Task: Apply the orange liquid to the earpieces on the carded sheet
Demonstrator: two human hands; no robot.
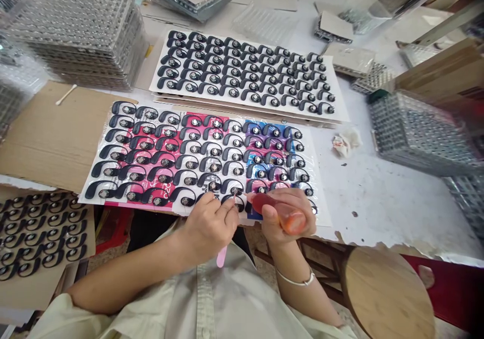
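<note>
My left hand [209, 225] is closed around a slim pink tool [222, 257], perhaps tweezers; its flat end sticks out below my palm and its tip is by the front row. In my right hand [304, 210] is a translucent red-orange squeeze bottle [278, 210], tilted with its narrow nozzle pointing left at the same spot. Both hands are over the front edge of a board with a colourful printed sheet [155, 183], which carries rows of black ear-hook earphone parts [191, 162] with round silvery centres. My fingers partly hide the front-row parts near them.
Behind lies a white board [340, 92] with more ear-hook parts. Stacked clear trays [79, 31] rise at the back left, and others [423, 132] at the right. A cotton swab [66, 95] rests on cardboard [49, 137]. A wooden stool [387, 293] is at lower right.
</note>
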